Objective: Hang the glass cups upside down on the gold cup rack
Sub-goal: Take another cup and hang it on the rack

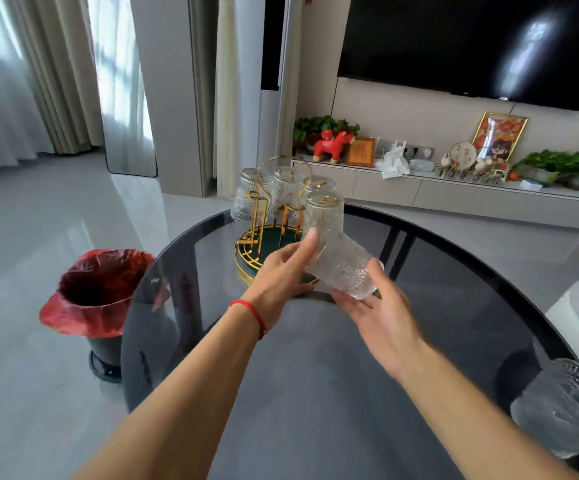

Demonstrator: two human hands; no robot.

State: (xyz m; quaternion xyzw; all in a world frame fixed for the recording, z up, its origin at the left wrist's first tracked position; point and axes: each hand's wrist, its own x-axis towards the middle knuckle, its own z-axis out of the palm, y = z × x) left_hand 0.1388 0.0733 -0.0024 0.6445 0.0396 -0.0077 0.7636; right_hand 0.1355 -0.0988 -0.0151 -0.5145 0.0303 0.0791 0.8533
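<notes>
A living room is shown, with a round dark glass table (316, 393) in the foreground, on which the work is being done. At the far side of the table stands the gold cup rack (267, 233), its wire pegs rising from a round green-lined tray.

Four glass cups are seen hung upside down on the rack: one at the left (246, 195), one in the middle at the back (286, 188), one behind at the right (321, 185) and one at the front right (324, 214). A fifth cup (341, 268) is held in the air just in front of the rack, tilted on its side and not yet on a peg. It is gripped between the two hands: the left hand (277, 278) is laid against its left side with the fingers partly curled, and the right hand (381, 317) cradles it from below and to the right, palm up and fingers loosely open. The right hand is blurred, so the exact contact of its fingers cannot be told.

A sixth ribbed glass vessel (568, 407) stands at the near right edge of the table; whether it is another cup cannot be told.

The task is judged to be well advanced: four cups hung, one in hand still to be turned over and set on a free peg, and perhaps one more left.

Beside the table one bin with a red liner (97, 292) is seen on the floor.
</notes>
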